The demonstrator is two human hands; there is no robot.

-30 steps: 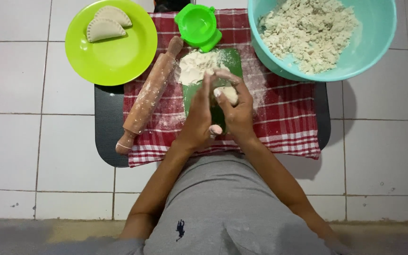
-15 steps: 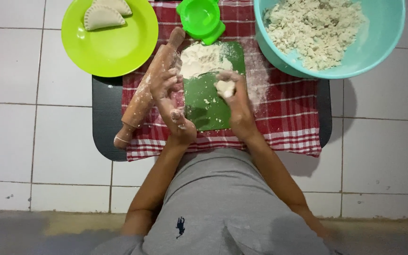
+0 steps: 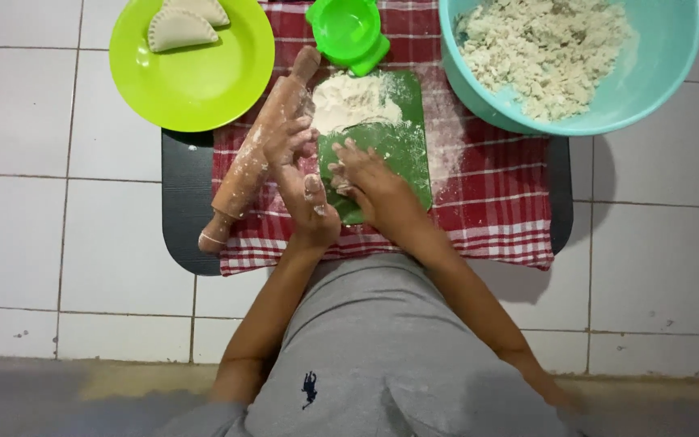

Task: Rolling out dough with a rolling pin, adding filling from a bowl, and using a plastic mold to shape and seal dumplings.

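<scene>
Head view, looking straight down, near to far. Grey shirt closest, both forearms reach out over a white tiled floor to a dark tray point(image 3: 184, 210) covered by a red checked cloth point(image 3: 495, 210).

Left hand point(image 3: 301, 178): floury, fingers curled over the middle of the wooden rolling pin point(image 3: 256, 154), grip closed on it. The pin lies diagonal on the cloth, touching the left edge of the green mat point(image 3: 394, 158).

Right hand point(image 3: 366, 182): palm down, fingers flat on the near part of the mat, grip open, pressing rather than holding. Can't tell if a dough piece is under the palm; it's hidden.

Flour pile point(image 3: 353, 101) sits on the far end of the mat, just beyond both hands. Green dumpling press point(image 3: 349, 32) lies past the mat's far edge. Lime-green plate point(image 3: 204, 81) far left carries two folded half-moon pastries point(image 3: 180, 28). Turquoise bowl point(image 3: 665, 65) far right holds crumbly dough point(image 3: 544, 44).

Judgement on the step: looks like the pin is being picked up to roll on the mat. To do it well, lift the pin clear of the flour heap, keep the right hand flat so the mat doesn't slide on the cloth, dust the pin lightly, and set it across the mat with even pressure. Risk: the far pin end knocks the press or the plate rim.
</scene>
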